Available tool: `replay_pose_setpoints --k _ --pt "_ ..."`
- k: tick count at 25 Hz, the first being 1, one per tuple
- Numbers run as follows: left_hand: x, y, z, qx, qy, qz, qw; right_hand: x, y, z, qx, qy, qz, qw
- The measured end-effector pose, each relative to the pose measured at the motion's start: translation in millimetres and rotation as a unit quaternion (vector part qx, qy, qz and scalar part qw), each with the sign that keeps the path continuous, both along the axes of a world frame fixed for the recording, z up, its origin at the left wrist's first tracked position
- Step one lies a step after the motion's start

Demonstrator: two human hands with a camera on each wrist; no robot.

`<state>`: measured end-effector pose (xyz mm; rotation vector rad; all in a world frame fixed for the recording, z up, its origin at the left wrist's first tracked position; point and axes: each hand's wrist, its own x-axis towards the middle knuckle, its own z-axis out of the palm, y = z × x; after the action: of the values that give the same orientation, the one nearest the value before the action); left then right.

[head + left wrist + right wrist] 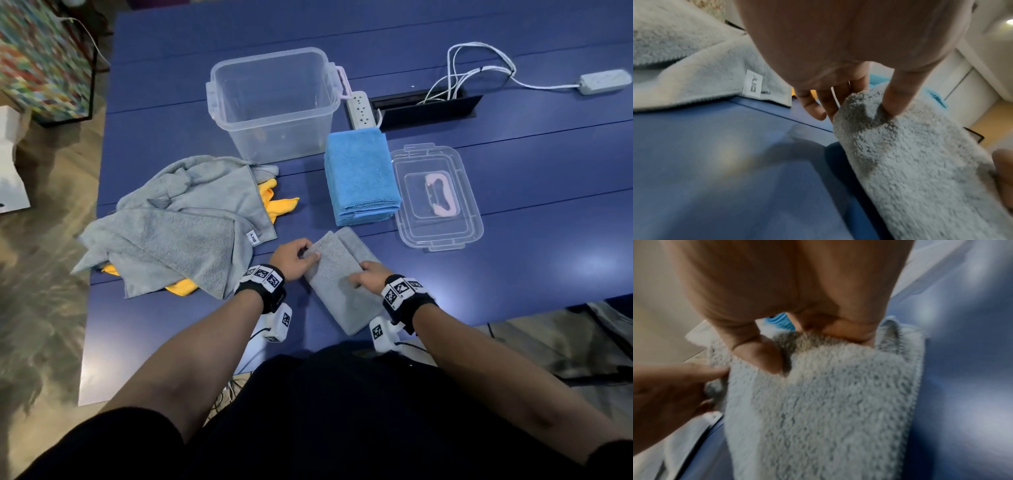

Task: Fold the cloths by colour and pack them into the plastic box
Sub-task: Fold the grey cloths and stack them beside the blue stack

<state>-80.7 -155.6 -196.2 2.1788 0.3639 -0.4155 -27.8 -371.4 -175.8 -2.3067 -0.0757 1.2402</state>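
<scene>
A folded grey cloth (pixel 342 291) (pixel 910 162) (pixel 828 402) lies on the blue table (pixel 513 240) in front of me. My left hand (pixel 310 255) (pixel 865 107) pinches its far left corner, thumb on top. My right hand (pixel 358 277) (pixel 807 347) grips its right edge, with the thumb (pixel 760 355) pressed into the pile and the fingers curled at the fold. A stack of folded blue cloths (pixel 361 178) sits beyond. The clear plastic box (pixel 274 113) stands open and empty behind that. Loose grey cloths (pixel 185 222) (pixel 694 73) cover yellow cloths (pixel 277 205) at the left.
The box's clear lid (pixel 411 236) with a pink handle lies right of the blue stack. A power strip (pixel 359 109) touches the box's right side. A cable slot (pixel 428 106) and a second power strip (pixel 604 82) lie further back. The table's near edge is by my wrists.
</scene>
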Motion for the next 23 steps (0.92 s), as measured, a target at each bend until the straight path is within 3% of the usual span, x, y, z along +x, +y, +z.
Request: replay_pose_setpoints --k 4,9,15,23 --pt "3.8 -6.3 -13.4 0.042 0.008 -0.019 0.999 4.1 -17.7 -7.0 -0.035 0.018 0.016 0.999" --pt "14.7 -21.1 -18.8 0.142 -0.029 -0.020 0.989 9.6 -31.0 -3.6 -0.040 -0.089 -0.064 0.993" --pt "25.2 -30.5 -25.2 0.197 -0.015 -0.025 0.980 11.6 -47.8 -11.2 -0.044 -0.127 -0.054 0.989" --pt "35.2 -41.7 -16.3 0.242 -0.025 -0.024 0.970 23.6 -46.1 -9.6 -0.188 -0.121 0.063 0.973"
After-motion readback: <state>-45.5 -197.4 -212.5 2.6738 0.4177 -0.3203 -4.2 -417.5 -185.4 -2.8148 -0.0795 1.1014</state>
